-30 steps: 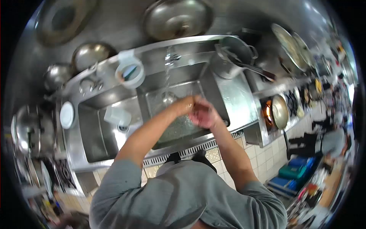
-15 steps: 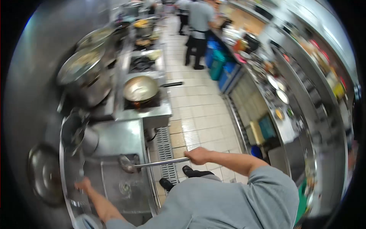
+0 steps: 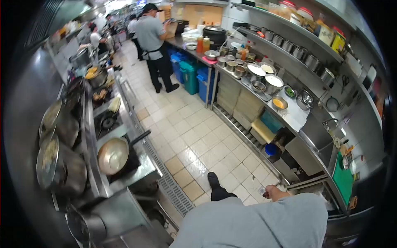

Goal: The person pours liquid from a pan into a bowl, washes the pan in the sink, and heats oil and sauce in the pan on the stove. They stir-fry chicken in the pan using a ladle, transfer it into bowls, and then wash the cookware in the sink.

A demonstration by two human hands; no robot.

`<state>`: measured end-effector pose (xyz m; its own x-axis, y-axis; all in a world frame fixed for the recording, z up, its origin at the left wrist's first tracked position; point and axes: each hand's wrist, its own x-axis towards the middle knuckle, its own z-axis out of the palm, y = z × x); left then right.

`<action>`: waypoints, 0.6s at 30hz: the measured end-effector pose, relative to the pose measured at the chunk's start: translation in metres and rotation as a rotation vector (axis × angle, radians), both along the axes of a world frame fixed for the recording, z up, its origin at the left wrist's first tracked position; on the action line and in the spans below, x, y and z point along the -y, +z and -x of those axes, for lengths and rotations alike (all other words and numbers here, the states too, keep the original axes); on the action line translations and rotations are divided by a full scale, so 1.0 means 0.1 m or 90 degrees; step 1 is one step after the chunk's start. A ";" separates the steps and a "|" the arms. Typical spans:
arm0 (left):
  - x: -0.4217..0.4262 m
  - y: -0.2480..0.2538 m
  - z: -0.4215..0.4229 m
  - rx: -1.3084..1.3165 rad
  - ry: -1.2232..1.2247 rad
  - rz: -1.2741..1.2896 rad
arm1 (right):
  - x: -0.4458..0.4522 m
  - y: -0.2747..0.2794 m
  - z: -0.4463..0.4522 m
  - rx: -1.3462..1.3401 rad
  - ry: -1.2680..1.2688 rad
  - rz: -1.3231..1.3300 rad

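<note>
My right hand (image 3: 275, 192) is at the lower right, beside my grey shirt and above the tiled floor. Its fingers are curled closed. A small shiny patch shows by the fingers, too small to tell what it is. My left hand is out of view. On the stove at the left sits a wok (image 3: 113, 156) with a dark handle pointing up and right. Closer to me, at the lower left, a metal pot (image 3: 89, 227) stands by the sink.
Large pots (image 3: 62, 165) line the left wall. Along the right runs a counter (image 3: 291, 111) with bowls and tins, and a green board (image 3: 342, 177). A co-worker (image 3: 152, 45) stands ahead near blue and green bins (image 3: 189, 76). A floor grate (image 3: 165, 177) borders the stove.
The view has swung right from the sink to the aisle. My hands were together over the sink, then my right hand held a ladle. The left hand has left view; the ladle cannot be clearly seen.
</note>
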<state>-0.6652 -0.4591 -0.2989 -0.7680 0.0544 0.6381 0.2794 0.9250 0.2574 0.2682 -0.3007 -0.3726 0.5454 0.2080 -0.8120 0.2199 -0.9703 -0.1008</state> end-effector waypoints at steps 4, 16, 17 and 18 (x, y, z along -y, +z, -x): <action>-1.24 -0.37 -1.03 -0.031 -0.238 -0.033 | -0.23 -0.26 -0.47 -0.013 -0.063 -0.012; -6.66 3.08 -4.54 1.152 -1.062 -0.085 | -3.88 1.32 -0.62 0.012 0.636 -0.064; -6.94 3.15 -4.62 1.150 -1.061 -0.089 | -3.98 1.33 -0.74 -0.036 0.537 -0.173; -7.19 3.21 -4.64 1.191 -1.162 -0.127 | -4.09 1.36 -0.81 -0.085 0.439 -0.280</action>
<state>-0.2016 0.2601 0.0220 0.3821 0.9164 -0.1193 -0.1305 0.1813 0.9747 0.3497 0.1086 -0.2365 0.0839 0.7739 -0.6277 0.7105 -0.4881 -0.5068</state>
